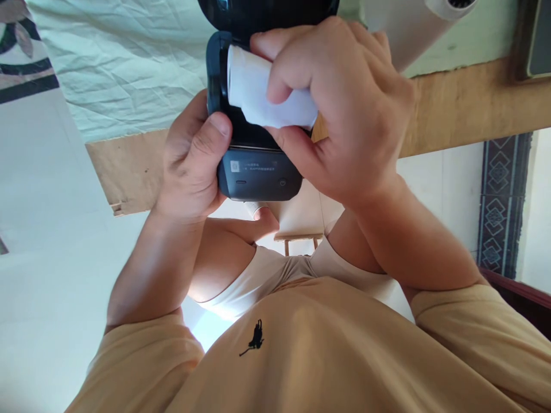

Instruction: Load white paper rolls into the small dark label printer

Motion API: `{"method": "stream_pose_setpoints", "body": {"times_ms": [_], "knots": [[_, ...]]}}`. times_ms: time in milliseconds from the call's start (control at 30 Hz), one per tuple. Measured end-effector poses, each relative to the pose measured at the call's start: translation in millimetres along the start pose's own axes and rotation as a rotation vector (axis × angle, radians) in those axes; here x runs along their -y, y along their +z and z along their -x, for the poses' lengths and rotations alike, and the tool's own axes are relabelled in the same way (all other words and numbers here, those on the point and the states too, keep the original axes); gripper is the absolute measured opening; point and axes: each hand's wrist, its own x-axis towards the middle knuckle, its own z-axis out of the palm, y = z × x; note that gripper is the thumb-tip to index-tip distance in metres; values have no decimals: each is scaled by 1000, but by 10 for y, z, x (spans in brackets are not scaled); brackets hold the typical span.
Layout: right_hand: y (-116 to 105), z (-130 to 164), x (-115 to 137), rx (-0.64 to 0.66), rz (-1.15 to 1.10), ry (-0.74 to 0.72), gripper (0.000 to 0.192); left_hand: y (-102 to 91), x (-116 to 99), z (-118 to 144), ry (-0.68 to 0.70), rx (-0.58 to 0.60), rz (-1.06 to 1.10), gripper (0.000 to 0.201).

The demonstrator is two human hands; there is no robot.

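Note:
My left hand (pixel 196 152) grips the left side of a small dark label printer (pixel 258 175), its thumb on the rim. The printer's glossy black lid (pixel 267 12) is swung open at the far side. A roll of white paper (pixel 253 86) lies tilted at the printer's open bay. Closed around the roll's right end is my right hand (pixel 340 97), thumb below and fingers above. The printer's front face carries small pale print, a slot mark and a power symbol. My right hand hides the right part of the bay.
A wooden table edge (pixel 465 112) with a pale green cloth (pixel 129 63) runs behind the hands. A white cylindrical object (pixel 400 28) stands at the back right, near a dark-framed item (pixel 540 43). Below are my legs and a small wooden stool (pixel 298 237).

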Motion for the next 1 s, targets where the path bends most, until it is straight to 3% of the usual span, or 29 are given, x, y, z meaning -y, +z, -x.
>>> {"method": "stream_pose_setpoints", "body": {"times_ms": [67, 233, 333, 400, 533, 700, 833, 1000], "knots": [[-14, 26, 34, -90, 105, -106, 23, -6, -9, 0, -17, 16, -12, 27], [6, 62, 66, -217, 87, -172, 27, -1, -98, 14, -22, 2, -22, 24], [72, 83, 40, -303, 42, -265, 19, -25, -169, 26, -91, 39, -64, 21], [130, 109, 15, -349, -1, -348, 11, -70, -177, 22, -142, 79, -96, 30], [196, 161, -37, -279, -26, -411, 9, -212, -33, -32, -89, 87, -86, 35], [73, 149, -112, -249, -30, -404, 13, -292, 154, -90, 77, 194, -61, 49], [13, 74, -219, -324, -25, -174, 20, -268, 127, -90, 69, 204, -57, 59], [58, -21, -303, -390, -418, -236, 17, -390, 173, -175, 96, 341, -81, 66]]}}
